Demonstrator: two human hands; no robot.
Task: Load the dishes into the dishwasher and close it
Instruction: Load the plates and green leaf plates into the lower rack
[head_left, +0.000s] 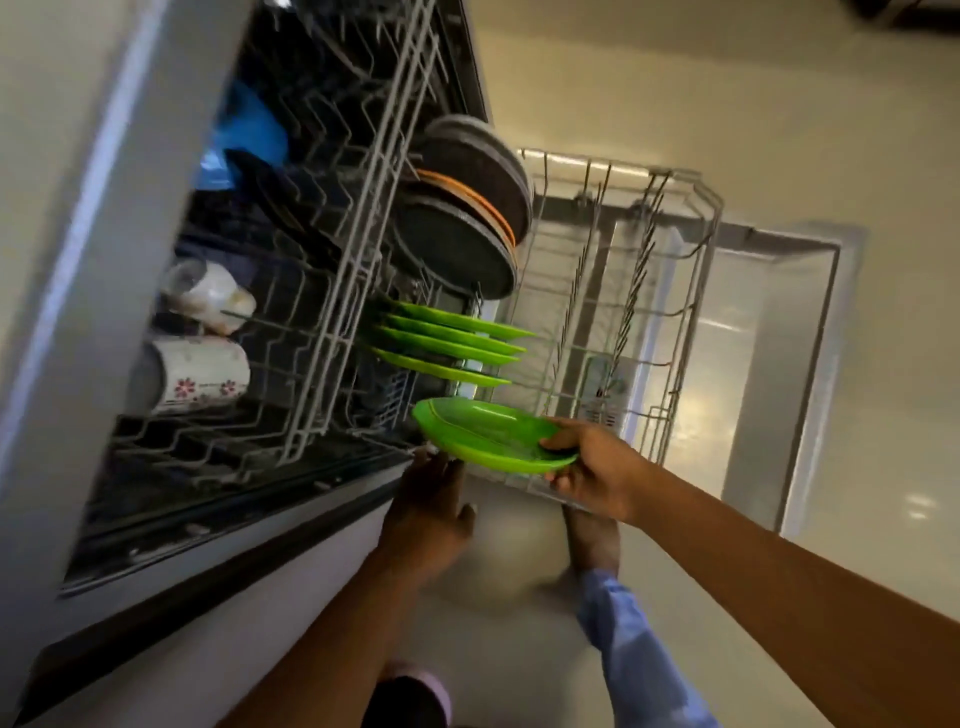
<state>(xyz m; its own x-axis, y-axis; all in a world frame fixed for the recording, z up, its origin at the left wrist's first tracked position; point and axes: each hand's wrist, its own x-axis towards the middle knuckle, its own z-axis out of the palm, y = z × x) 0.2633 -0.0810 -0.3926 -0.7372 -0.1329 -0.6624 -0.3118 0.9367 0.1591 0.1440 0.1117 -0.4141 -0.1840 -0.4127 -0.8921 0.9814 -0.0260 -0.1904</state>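
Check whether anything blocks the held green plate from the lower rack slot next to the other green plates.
Nothing visible does. The green plastic plate, gripped by the right hand, hangs just beside the four racked green plates, with open grey wire rack between.

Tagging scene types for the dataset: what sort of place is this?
Most likely a home kitchen: an open dishwasher with its lower rack pulled out, green plates slotted in it, and a floral mug in the upper rack.

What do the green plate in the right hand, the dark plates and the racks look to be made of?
Green plate: likely glossy, slightly translucent plastic, going by its bright even colour. Dark plates: matte and speckled, perhaps stoneware or melamine; unclear. Lower rack: pale coated wire. The right hand grips the green plate.
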